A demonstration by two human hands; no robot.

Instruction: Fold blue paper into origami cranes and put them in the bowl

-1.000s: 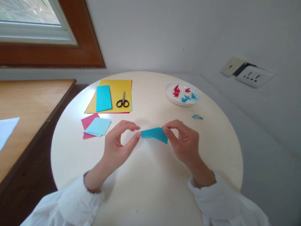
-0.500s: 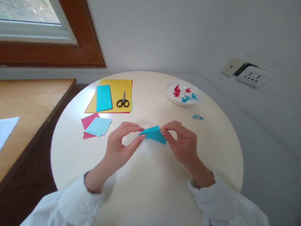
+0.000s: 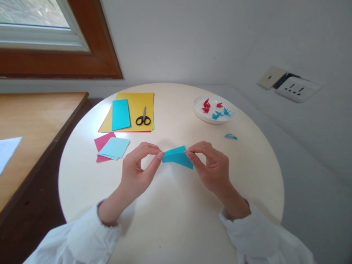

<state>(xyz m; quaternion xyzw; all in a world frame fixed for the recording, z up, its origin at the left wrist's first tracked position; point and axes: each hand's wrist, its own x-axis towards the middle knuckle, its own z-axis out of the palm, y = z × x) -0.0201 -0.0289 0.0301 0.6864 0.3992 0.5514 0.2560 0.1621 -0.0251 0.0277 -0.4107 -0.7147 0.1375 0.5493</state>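
A small piece of folded blue paper point(image 3: 177, 155) is stretched between my two hands above the middle of the round table. My left hand point(image 3: 140, 161) pinches its left end with thumb and forefinger. At the paper's right end, the thumb and forefinger of my right hand point(image 3: 213, 163) are closed on the upper fold. One flap of the paper slants down toward me on the right. Beyond my right hand, a small twisted blue paper piece point(image 3: 231, 136) lies on the tabletop.
A white dish point(image 3: 198, 113) at the back right holds several small red and blue folded paper figures. Black-handled scissors point(image 3: 143, 118) and a blue paper rectangle point(image 3: 121, 114) rest on yellow sheets point(image 3: 140, 99). Nearer are pale blue squares point(image 3: 114, 147) over pink paper point(image 3: 103, 141).
My left thumb and fingertips have shifted slightly left, toward the paper's end, uncovering more of it. My right hand keeps its pinch almost unchanged.
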